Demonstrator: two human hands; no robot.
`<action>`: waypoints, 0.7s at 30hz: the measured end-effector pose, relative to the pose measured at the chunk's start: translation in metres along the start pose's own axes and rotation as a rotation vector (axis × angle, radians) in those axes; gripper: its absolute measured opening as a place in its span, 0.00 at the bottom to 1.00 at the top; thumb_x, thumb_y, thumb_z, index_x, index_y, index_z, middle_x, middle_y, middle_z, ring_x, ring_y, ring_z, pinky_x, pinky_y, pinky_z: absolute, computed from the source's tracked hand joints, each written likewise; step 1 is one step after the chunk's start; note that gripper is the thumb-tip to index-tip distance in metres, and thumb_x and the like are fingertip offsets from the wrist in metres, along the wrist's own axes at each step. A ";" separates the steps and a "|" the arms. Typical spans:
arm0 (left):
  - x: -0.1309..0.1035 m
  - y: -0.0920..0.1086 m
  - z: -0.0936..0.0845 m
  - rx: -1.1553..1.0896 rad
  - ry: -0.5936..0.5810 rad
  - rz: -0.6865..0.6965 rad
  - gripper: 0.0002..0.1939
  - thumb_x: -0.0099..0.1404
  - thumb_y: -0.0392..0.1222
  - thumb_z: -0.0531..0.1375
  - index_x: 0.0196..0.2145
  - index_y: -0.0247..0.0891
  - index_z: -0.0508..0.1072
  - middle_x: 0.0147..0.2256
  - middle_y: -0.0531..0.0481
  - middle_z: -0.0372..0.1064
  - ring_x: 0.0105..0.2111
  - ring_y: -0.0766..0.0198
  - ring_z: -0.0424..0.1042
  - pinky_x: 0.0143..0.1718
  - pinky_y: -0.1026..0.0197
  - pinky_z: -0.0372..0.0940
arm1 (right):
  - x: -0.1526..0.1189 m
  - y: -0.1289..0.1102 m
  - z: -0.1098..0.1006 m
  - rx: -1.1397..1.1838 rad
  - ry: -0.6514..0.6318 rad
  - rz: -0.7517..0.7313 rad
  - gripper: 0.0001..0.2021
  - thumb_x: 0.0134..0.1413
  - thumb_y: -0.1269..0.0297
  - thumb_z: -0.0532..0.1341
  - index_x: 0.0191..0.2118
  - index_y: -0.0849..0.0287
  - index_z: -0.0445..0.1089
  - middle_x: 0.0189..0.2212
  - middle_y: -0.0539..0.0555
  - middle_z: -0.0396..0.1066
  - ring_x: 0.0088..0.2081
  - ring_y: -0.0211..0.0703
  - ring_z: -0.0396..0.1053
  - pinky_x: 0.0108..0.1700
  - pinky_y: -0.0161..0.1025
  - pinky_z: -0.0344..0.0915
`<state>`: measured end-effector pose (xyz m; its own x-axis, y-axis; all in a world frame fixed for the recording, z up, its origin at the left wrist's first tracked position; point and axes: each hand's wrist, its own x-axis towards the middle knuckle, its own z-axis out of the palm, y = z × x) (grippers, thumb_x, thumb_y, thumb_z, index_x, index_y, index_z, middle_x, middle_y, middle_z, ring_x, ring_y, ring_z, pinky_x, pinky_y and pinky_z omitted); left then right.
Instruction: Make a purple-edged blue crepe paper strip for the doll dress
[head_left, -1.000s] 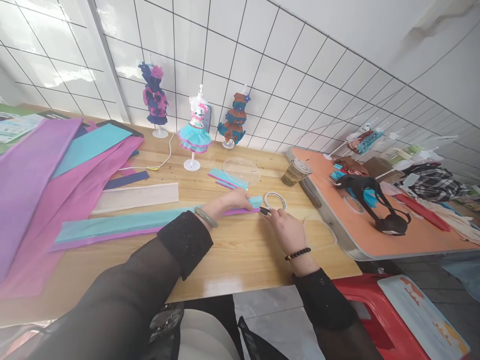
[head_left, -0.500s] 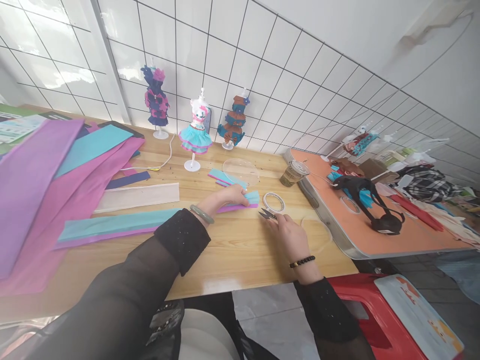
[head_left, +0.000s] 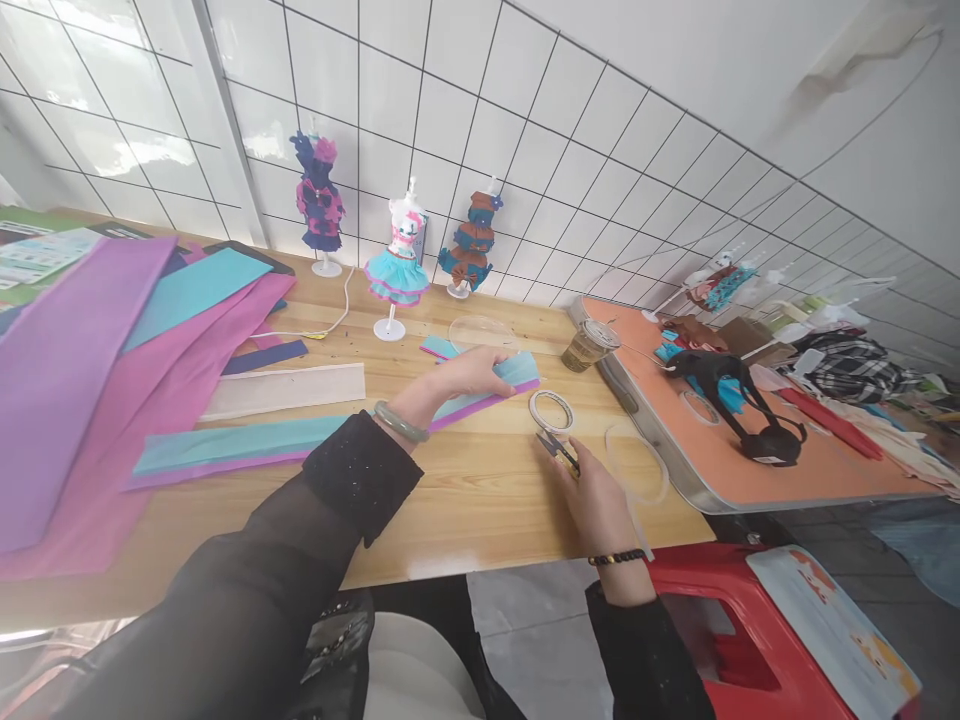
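My left hand (head_left: pixel 480 372) is closed on a strip of turquoise and purple fabric (head_left: pixel 519 371), gripping it near its right end. A second folded turquoise and pink piece (head_left: pixel 436 346) lies just behind that hand. My right hand (head_left: pixel 596 490) is wrapped round small thread snips (head_left: pixel 556 450) with dark blades pointing up and left. Beyond the blade tips, a roll of white tape (head_left: pixel 533 411) lies flat on the table. A longer turquoise and purple strip (head_left: pixel 240 447) is spread out left of my left wrist.
Three dressed mini mannequins, including one in a turquoise skirt (head_left: pixel 397 272), stand along the tiled wall. Larger purple fabric (head_left: pixel 82 370) and pink fabric are heaped at left. A lidded cup (head_left: pixel 590 346) stands near an orange-topped table (head_left: pixel 697 410). Below is a red stool (head_left: pixel 720 640).
My left hand has moved slightly up and right with the fabric strip, showing more of it. My right hand with the snips has shifted right and down.
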<state>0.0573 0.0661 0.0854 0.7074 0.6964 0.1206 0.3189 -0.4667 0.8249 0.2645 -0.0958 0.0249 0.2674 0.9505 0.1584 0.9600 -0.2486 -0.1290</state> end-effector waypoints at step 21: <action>0.013 0.006 0.089 0.629 -0.040 0.364 0.08 0.62 0.34 0.50 0.36 0.34 0.69 0.40 0.42 0.66 0.44 0.57 0.62 0.43 0.58 0.55 | -0.036 -0.018 0.001 -0.266 -0.072 0.109 0.17 0.60 0.58 0.45 0.48 0.63 0.59 0.35 0.61 0.71 0.35 0.45 0.71 0.29 0.35 0.59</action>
<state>0.1241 0.0239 0.0431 0.8562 0.4230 0.2967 0.3532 -0.8983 0.2613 0.2372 -0.1247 0.0203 0.3731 0.9238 0.0862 0.9165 -0.3814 0.1208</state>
